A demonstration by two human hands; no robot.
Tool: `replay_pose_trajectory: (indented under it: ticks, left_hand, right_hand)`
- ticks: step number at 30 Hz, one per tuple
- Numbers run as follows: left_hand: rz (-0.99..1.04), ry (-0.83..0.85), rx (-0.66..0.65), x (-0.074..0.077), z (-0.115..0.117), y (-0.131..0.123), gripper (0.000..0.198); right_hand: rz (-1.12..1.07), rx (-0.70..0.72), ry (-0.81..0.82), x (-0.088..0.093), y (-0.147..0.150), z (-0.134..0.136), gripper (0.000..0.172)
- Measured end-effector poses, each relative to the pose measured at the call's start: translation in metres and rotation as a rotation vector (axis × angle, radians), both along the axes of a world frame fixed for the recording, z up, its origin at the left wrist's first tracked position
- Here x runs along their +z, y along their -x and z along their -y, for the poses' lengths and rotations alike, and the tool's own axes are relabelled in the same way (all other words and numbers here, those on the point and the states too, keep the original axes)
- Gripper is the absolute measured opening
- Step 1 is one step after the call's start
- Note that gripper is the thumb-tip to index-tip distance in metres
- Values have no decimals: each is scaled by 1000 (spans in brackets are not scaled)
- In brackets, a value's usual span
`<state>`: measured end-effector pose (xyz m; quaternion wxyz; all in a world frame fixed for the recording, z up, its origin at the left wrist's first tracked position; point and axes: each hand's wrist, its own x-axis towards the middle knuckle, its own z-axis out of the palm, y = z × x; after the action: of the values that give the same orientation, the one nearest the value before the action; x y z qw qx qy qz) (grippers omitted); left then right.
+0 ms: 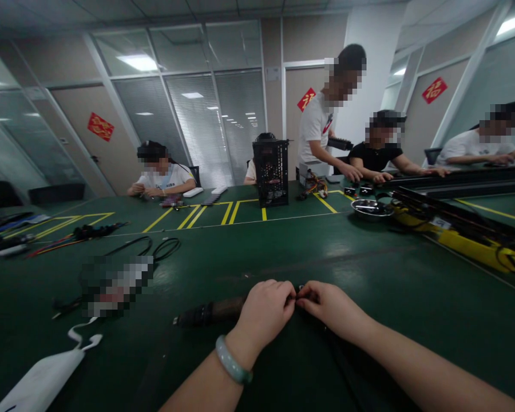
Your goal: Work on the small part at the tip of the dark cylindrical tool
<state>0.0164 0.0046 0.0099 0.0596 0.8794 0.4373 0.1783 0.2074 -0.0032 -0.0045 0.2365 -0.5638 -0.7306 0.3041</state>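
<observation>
My left hand, with a pale green bangle at the wrist, is closed in a pinch above the green table. Facing it, my right hand is also closed, thumb and fingertips pressed together. The fingertips of both hands nearly meet around a small dark piece, mostly hidden by the fingers. Behind and under my left hand lies a dark, tube-shaped electric screwdriver, its tip pointing left; my left hand covers its right end. A dark cord runs below my right forearm.
At left lie a white tag on a strap, a black cable loop and coloured wires. A black computer case stands farther back. To the right are a metal bowl and yellow-black parts. Several people work around the table.
</observation>
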Motion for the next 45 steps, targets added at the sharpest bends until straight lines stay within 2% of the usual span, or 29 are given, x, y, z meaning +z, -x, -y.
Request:
replay_pose_trajectory:
  ticks: [7,13,19,26,30,33,45]
  left_hand:
    - [-12,0,20,0,1,0,6]
    - [-11,10,63,-2,0,0,15]
    - [16,-26,14,-5,-1,0,9]
    - [27,-39,-37,-4,1,0,13]
    - [13,-25,11,0,2,0,17]
    - [0,-3,40,1,3,1,12]
    - [30,1,12,-2,1,0,14]
  right_hand:
    - [-36,-19,18,2,-1,-3,15]
    - [-51,12,10,0,-5,-6,13]
    - [-72,33,-3,-3,-6,-7,13]
    - [-71,41,-12,-4,-6,-8,12]
    - [-68,45,-2,-3,-6,-8,13]
    - [-73,50,2,-3,-7,-7,13]
    - [-14,49,-61,-3,-6,-6,11]
